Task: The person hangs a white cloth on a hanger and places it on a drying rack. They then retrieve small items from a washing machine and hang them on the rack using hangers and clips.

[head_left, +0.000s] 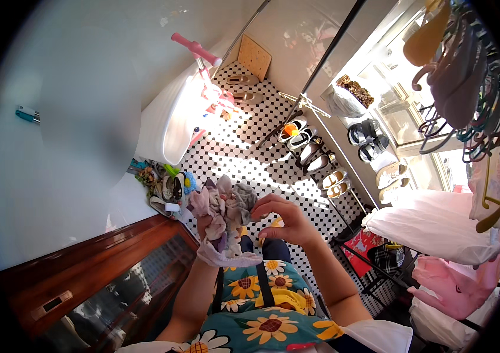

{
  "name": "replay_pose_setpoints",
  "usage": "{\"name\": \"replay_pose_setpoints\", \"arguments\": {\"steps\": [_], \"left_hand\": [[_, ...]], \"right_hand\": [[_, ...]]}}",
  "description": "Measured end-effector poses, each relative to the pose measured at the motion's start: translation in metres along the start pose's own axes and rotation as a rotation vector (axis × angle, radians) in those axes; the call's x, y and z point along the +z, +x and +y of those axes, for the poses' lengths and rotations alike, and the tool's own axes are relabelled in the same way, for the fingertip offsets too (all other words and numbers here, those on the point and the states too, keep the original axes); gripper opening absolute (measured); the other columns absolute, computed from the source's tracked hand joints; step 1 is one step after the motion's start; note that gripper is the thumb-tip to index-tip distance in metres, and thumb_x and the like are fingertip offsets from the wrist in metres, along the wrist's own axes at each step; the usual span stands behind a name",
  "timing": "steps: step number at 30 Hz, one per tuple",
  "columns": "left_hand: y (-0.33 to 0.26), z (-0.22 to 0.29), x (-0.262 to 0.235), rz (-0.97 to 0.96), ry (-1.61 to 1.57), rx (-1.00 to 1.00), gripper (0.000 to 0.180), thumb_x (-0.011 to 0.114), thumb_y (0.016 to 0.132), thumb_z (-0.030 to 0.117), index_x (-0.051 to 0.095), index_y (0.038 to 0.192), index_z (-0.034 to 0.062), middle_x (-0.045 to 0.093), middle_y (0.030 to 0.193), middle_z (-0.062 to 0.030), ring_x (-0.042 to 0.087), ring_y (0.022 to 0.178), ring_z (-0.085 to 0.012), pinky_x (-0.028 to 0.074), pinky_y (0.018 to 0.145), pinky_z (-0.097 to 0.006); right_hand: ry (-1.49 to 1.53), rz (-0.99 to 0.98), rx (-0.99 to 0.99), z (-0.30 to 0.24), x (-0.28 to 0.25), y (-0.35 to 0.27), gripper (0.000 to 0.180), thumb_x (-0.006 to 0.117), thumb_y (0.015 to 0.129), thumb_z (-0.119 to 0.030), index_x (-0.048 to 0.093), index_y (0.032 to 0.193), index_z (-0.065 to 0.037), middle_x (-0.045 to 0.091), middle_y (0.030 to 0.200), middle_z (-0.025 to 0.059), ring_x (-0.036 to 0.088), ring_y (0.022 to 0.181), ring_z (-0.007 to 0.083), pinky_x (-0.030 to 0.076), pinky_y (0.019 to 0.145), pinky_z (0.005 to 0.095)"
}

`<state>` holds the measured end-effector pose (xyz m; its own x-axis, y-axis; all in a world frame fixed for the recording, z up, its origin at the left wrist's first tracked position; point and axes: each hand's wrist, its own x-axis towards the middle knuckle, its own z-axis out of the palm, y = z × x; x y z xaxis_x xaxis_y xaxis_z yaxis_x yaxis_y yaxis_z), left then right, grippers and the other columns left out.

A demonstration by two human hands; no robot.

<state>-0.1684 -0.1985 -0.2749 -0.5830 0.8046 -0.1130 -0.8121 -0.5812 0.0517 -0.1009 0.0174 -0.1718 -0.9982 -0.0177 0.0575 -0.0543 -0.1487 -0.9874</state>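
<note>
A bundle of crumpled small garments that look like socks (223,215), in pink, white and grey, is gathered up in front of my body. My left hand (202,228) is closed round it from the left, mostly hidden by the fabric. A pale piece hangs lowest, over my left wrist. My right hand (285,220) is at the bundle's right side, its thumb and fingers apart in a curve. The fingertips are at the edge of a grey piece; whether they touch it I cannot tell. Below is my teal sunflower-print apron (244,285) with a yellow cloth (282,298).
Shoes stand on a rack (312,150) ahead right. Many hangers (467,100) hang at upper right, above white laundry (432,223) and pink laundry (459,282). A pink-handled scooter (197,50) stands beside a white tub-like container (170,126). A brown glass-fronted cabinet (103,259) is at left.
</note>
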Motion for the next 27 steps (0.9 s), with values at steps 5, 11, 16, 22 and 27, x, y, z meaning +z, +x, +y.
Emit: {"name": "replay_pose_setpoints", "arguments": {"steps": [5, 11, 16, 22, 27], "left_hand": [[0.0, -0.015, 0.077, 0.085, 0.162, 0.035, 0.058, 0.058, 0.073, 0.015, 0.039, 0.127, 0.0034, 0.052, 0.113, -0.0103, 0.057, 0.094, -0.0259, 0.052, 0.082, -0.037], [0.001, -0.032, 0.128, -0.041, 0.162, -0.124, 0.057, 0.059, 0.072, 0.016, 0.041, 0.125, 0.0035, 0.052, 0.112, -0.0118, 0.055, 0.1, -0.0277, 0.05, 0.086, -0.039], [0.005, -0.064, 0.156, -0.105, 0.39, -0.402, 0.06, 0.06, 0.07, 0.017, 0.041, 0.125, 0.0042, 0.053, 0.115, -0.0135, 0.055, 0.105, -0.0263, 0.05, 0.087, -0.036], [0.012, -0.105, 0.174, -0.303, 0.225, -0.754, 0.06, 0.059, 0.069, 0.013, 0.041, 0.126, 0.0048, 0.054, 0.114, -0.0161, 0.057, 0.104, -0.0257, 0.052, 0.084, -0.035], [0.009, -0.158, 0.184, -0.242, 0.572, -0.757, 0.06, 0.063, 0.066, 0.021, 0.045, 0.12, 0.0035, 0.054, 0.114, -0.0172, 0.058, 0.101, -0.029, 0.052, 0.083, -0.038]], "right_hand": [[-0.443, 0.442, 0.08, -0.071, 0.054, -0.028, 0.023, 0.064, 0.075, 0.003, 0.057, 0.098, 0.001, 0.051, 0.093, 0.0067, 0.055, 0.083, 0.0154, 0.045, 0.071, 0.0264], [0.293, 0.792, 0.057, -0.091, 0.072, -0.083, 0.016, 0.043, 0.091, 0.0, 0.055, 0.103, -0.002, 0.058, 0.092, 0.0034, 0.058, 0.085, 0.0121, 0.048, 0.078, 0.0221], [0.48, 1.068, -0.032, -0.092, 0.08, -0.126, 0.02, 0.038, 0.095, -0.008, 0.052, 0.109, -0.004, 0.059, 0.093, 0.002, 0.056, 0.087, 0.0077, 0.046, 0.08, 0.0251], [0.25, 1.242, -0.12, -0.109, 0.086, -0.178, 0.016, 0.042, 0.096, -0.013, 0.049, 0.107, -0.004, 0.059, 0.093, 0.0021, 0.055, 0.081, 0.0054, 0.047, 0.071, 0.0207], [0.161, 1.151, -0.121, -0.126, 0.081, -0.221, 0.026, 0.06, 0.084, -0.008, 0.053, 0.108, -0.003, 0.057, 0.095, 0.0022, 0.055, 0.084, 0.0069, 0.047, 0.073, 0.0212]]}}
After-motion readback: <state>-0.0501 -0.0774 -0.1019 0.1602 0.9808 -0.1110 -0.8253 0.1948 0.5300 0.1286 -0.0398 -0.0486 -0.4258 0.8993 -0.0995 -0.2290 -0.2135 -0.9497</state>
